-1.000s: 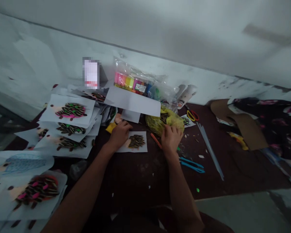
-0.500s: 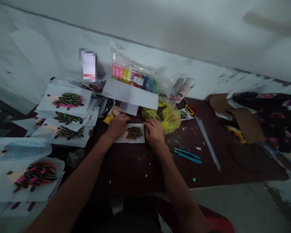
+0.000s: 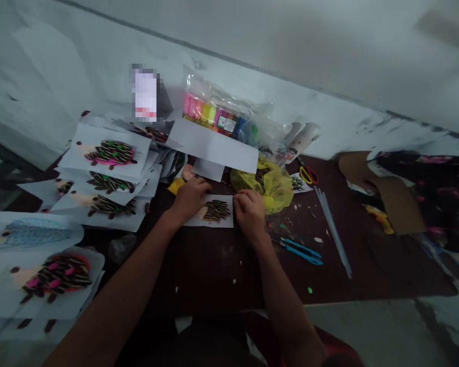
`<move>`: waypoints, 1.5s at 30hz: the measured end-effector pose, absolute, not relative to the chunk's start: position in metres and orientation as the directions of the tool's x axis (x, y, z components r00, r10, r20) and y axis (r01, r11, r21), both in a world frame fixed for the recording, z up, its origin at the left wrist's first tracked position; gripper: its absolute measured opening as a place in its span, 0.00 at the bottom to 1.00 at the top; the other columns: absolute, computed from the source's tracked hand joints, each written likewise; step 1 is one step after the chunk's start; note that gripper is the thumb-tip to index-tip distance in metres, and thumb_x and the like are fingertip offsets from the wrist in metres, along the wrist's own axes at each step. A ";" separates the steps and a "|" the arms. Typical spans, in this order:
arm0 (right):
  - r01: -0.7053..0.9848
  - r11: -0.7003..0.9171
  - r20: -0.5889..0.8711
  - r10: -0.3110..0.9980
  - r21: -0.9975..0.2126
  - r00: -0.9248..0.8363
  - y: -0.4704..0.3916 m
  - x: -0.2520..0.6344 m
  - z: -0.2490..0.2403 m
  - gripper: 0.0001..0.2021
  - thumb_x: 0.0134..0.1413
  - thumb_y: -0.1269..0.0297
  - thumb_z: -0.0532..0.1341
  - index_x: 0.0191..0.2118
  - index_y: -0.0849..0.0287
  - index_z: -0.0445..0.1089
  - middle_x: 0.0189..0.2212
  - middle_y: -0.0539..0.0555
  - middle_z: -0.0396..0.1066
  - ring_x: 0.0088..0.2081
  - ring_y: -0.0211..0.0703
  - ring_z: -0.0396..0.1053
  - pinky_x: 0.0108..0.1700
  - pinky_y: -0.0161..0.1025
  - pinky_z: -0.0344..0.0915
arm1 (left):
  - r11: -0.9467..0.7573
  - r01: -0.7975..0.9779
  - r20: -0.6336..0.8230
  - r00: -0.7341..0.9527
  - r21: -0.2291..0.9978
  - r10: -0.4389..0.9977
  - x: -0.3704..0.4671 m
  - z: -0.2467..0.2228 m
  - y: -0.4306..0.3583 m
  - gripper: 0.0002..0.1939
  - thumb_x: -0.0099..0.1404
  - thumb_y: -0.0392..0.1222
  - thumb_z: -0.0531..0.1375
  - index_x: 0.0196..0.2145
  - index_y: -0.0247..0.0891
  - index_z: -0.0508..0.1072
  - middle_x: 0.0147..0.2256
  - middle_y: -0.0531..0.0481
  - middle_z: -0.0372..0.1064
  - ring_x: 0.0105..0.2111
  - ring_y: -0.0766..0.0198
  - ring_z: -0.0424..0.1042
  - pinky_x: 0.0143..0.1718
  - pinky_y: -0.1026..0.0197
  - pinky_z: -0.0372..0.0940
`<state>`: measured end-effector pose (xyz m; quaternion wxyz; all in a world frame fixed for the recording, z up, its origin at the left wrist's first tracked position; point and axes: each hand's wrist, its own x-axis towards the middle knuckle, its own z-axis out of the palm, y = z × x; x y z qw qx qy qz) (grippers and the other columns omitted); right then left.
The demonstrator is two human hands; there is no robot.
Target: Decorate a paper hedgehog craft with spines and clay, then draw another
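Observation:
A small white card lies on the dark red table, with striped seeds set close together on a peach-coloured hedgehog shape. My left hand rests over the card's upper left part, fingers bent, their tips too dim to show what they hold. At the card's right edge is my right hand, its thumb and fingers pressed together; anything between them is too small to see. A yellow plastic bag with seeds inside lies just behind my right hand. Yellow and peach clay pieces sit behind my left hand.
Finished hedgehog sheets are stacked at the left. Clear bags of coloured clay lean near the wall. To the right are blue scissors, red-yellow scissors, glue sticks, a yellow glue gun and cardboard.
The view has shifted slightly, so most things appear a little further right. My right thumb and fingers are drawn closer together and sit just off the card's right edge.

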<state>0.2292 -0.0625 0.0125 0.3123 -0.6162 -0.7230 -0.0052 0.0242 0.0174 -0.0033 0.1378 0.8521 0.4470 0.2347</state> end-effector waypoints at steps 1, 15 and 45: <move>0.891 0.244 0.466 0.884 -0.384 -0.041 -0.063 0.228 0.013 0.08 0.65 0.67 0.59 0.38 0.56 0.77 0.41 0.57 0.75 0.45 0.48 0.70 0.50 0.46 0.63 | -0.562 0.697 0.276 0.490 0.446 0.827 0.024 -0.003 0.017 0.15 0.64 0.27 0.53 0.38 0.38 0.79 0.41 0.44 0.75 0.44 0.55 0.71 0.45 0.54 0.66; 0.805 0.356 0.573 0.819 -0.474 -0.025 -0.068 0.208 0.018 0.10 0.65 0.69 0.58 0.42 0.56 0.78 0.41 0.58 0.78 0.46 0.49 0.74 0.50 0.48 0.69 | -0.583 0.691 0.377 0.449 0.428 0.810 0.024 0.006 0.016 0.16 0.64 0.25 0.53 0.39 0.36 0.78 0.43 0.41 0.73 0.46 0.54 0.71 0.50 0.51 0.67; 0.835 0.460 0.210 0.886 -0.303 -0.413 0.067 0.183 0.044 0.22 0.58 0.70 0.62 0.59 0.60 0.72 0.63 0.63 0.65 0.64 0.54 0.61 0.66 0.52 0.58 | -0.549 0.698 0.349 0.426 0.460 0.835 0.017 -0.010 0.028 0.23 0.60 0.21 0.51 0.45 0.37 0.79 0.48 0.41 0.74 0.52 0.54 0.70 0.55 0.49 0.68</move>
